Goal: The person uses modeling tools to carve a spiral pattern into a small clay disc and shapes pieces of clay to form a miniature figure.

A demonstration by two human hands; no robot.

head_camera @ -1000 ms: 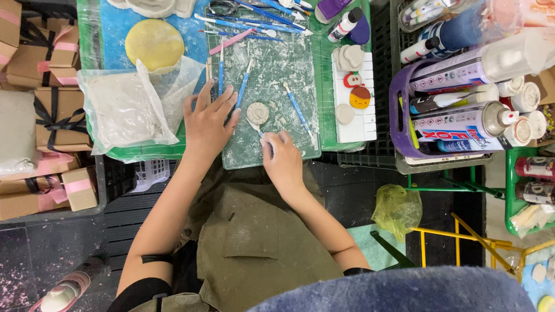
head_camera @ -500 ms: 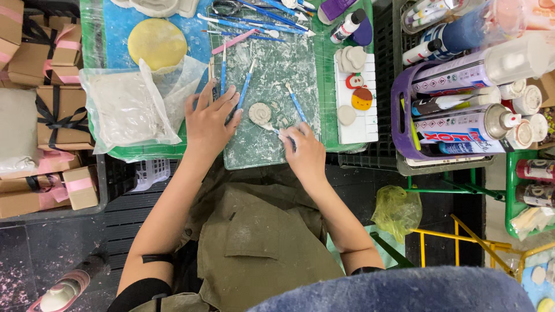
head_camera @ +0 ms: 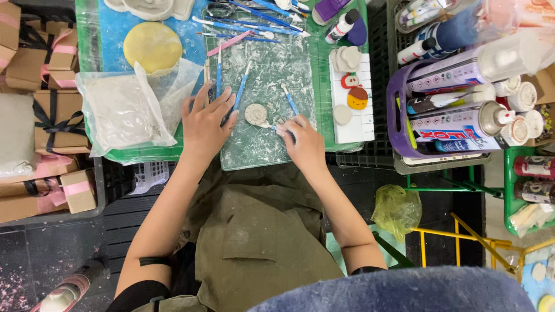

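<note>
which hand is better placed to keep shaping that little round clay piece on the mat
Right, probably. The right hand holds a blue tool whose tip reaches the clay piece. The left hand lies flat on the cutting mat beside it, fingers spread and without a tool.

A grey-white clay disc [head_camera: 255,114] is set on a green cutting mat [head_camera: 263,144] smeared white. Blue-handled modelling tools [head_camera: 240,92] are laid across the mat. A yellow round pad [head_camera: 152,46] is seen on a blue sheet [head_camera: 113,29]. Spray cans [head_camera: 462,121] are held in a purple basket [head_camera: 399,115].
</note>
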